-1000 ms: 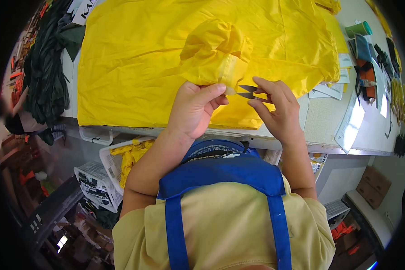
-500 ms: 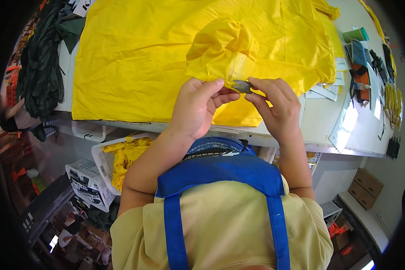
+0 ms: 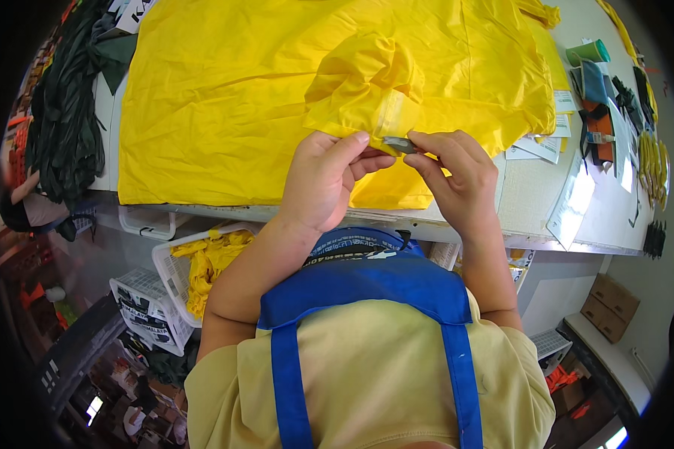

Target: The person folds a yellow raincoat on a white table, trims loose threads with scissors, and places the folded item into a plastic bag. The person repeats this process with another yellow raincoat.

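Near bench [image 3: 528, 200] front edge: left hand [image 3: 323, 178] pinches yellow fabric [image 3: 363, 78]; right hand [image 3: 460, 170] holds snips [image 3: 400, 144], blades together at fabric. 1 cut seems underway; whether through, can't tell.

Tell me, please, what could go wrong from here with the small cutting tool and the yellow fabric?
The thread snips in the right hand point toward the fingers of the left hand, so a slip might nick the skin. Also, their blades overlap the edge of the gathered yellow fabric in this view, so they could cut it by mistake.
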Motion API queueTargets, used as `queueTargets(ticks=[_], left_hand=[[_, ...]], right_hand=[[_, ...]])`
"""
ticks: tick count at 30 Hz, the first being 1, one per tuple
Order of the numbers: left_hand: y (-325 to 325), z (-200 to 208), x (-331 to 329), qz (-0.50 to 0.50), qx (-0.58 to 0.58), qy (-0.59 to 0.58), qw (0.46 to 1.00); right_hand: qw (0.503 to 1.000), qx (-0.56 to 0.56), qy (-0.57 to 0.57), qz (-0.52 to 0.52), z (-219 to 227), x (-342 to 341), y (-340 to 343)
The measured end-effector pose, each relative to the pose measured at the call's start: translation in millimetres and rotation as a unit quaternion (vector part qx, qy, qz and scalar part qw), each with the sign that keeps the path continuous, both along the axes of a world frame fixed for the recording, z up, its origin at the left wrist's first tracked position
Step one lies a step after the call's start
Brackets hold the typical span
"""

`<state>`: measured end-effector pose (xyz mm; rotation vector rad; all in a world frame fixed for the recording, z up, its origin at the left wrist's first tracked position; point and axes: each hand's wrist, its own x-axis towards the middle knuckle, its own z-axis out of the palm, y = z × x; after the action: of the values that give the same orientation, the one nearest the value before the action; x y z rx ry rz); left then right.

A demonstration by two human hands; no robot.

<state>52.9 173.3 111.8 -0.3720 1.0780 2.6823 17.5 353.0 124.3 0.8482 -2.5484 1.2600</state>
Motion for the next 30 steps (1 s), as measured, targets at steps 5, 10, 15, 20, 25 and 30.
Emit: queueTargets(ticks=[5, 10, 15, 20, 25, 30], left_hand=[[2.3, 2.8, -3.0, -0.004, -0.005, -0.006, 1.0], [-4.3, -11.0, -0.1, 0.005, 0.036, 0.004, 0.999], [-8.6, -11.2, -3.3, 0.02, 0.081, -0.048, 0.995], [-12.5, -24.7, 5.2, 0.011, 0.041, -0.031, 0.999], [-36.3, -36.7, 20.2, -0.066, 0.252, -0.062, 0.963], [-48.1, -34.1, 36.6, -0.032, -0.01, -0.06, 0.998]], right_hand=[[0.988, -0.124, -0.088, -0.022, -12.4, 2.6, 4.4], [0.806, -0.536, -0.136, -0.213, -79.6, -19.6, 83.3], [0.797, -0.022, -0.12, -0.591, -197.5, 2.9, 241.4], [0.815, 0.176, -0.059, -0.549, -173.5, -3.9, 189.6], [0.633, -0.502, -0.587, 0.042, -106.1, -0.4, 14.6], [0.505, -0.479, -0.659, 0.284, -75.4, -8.5, -43.7]])
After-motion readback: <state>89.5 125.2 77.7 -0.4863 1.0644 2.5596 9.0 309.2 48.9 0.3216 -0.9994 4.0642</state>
